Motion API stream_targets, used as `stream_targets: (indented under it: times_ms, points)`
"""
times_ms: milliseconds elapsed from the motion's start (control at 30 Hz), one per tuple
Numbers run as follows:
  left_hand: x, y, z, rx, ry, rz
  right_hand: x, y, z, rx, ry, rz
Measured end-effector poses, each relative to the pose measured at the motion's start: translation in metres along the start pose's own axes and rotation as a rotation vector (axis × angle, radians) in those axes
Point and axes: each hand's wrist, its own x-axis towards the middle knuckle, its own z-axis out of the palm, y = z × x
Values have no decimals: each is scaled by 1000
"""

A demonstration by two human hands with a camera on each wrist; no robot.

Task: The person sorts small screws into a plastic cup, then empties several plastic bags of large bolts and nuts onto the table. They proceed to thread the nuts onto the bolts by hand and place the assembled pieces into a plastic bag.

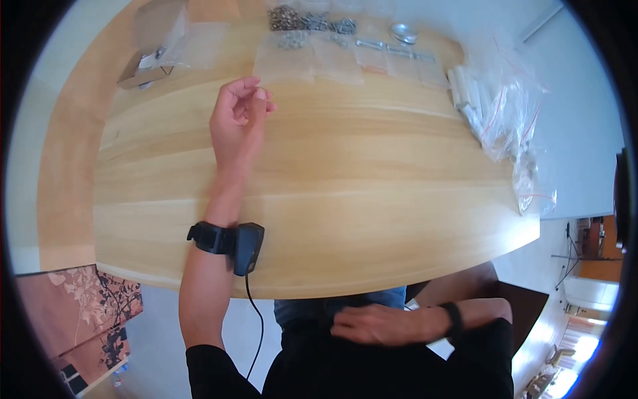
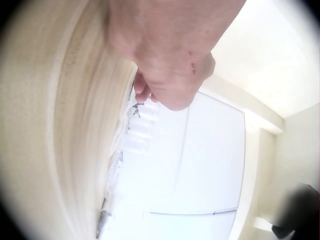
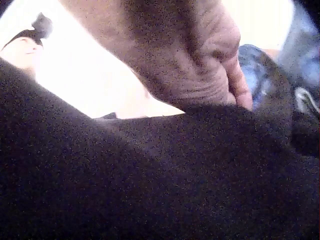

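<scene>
My left hand (image 1: pixel 240 113) is raised over the far middle of the wooden table (image 1: pixel 332 199). Its fingers are curled, and thumb and forefinger pinch what looks like a small thin metal part (image 1: pixel 262 89), too small to identify. In the left wrist view only the back of the left hand (image 2: pixel 170 55) shows beside the table's edge. My right hand (image 1: pixel 375 324) lies flat with straight fingers against my black shirt (image 1: pixel 399 372), below the table's near edge, holding nothing. The right wrist view shows the right hand (image 3: pixel 190 55) pressed on the dark cloth.
Along the far edge lie clear bags (image 1: pixel 309 56) and heaps of screws (image 1: pixel 287 18), with a round metal piece (image 1: pixel 403 32). A cardboard box (image 1: pixel 149 46) sits at the far left. A pile of zip bags holding white tubes (image 1: pixel 505 113) fills the right end.
</scene>
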Motion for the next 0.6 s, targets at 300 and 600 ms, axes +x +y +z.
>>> stream_targets:
  times_ms: [300,600]
  points:
    - [-3,-2,3,31,11,35,167,48,-354,-902,804,10]
    - [-1,13,5,94,28,-34,269,193,-448,-1040,791,-84]
